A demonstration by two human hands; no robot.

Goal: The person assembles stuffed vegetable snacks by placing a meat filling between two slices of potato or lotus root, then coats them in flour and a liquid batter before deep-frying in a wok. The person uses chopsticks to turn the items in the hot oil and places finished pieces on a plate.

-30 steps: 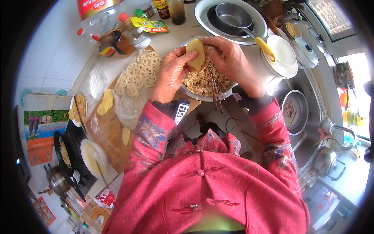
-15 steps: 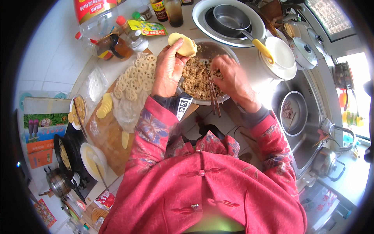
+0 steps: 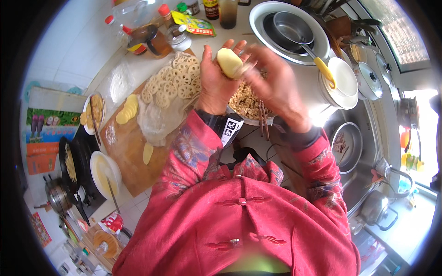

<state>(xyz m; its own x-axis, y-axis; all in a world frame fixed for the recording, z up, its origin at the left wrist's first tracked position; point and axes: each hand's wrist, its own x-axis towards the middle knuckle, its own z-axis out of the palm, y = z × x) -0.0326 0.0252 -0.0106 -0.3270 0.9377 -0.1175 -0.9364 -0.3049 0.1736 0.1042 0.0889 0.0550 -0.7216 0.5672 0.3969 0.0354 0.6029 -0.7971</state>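
Note:
My left hand (image 3: 214, 89) is palm up with its fingers stretched out, supporting a pale yellow oval slice (image 3: 229, 63) that looks like potato. Over the slice's right edge comes my right hand (image 3: 281, 89). Its fingers are smeared by motion, so their grip and contact do not show. Partly hidden beneath both hands is a metal bowl (image 3: 251, 121) of brown minced filling (image 3: 245, 100). A pair of chopsticks (image 3: 264, 122) leans out over its near rim. Left of my left hand, many lotus root slices (image 3: 177, 82) lie on a plastic bag (image 3: 159, 122).
More yellow slices (image 3: 127, 110) and a single one (image 3: 148, 153) rest on the wooden board (image 3: 122, 158). A white bowl of batter (image 3: 107, 177) and a frying pan (image 3: 69, 161) stand left. Bottles and jars line the back; nested basins (image 3: 258, 18) and a sink (image 3: 363, 142) are right.
My right hand has risen from the filling to the slice. My left hand has turned palm up and opened out beneath the slice. The whole view has shifted slightly.

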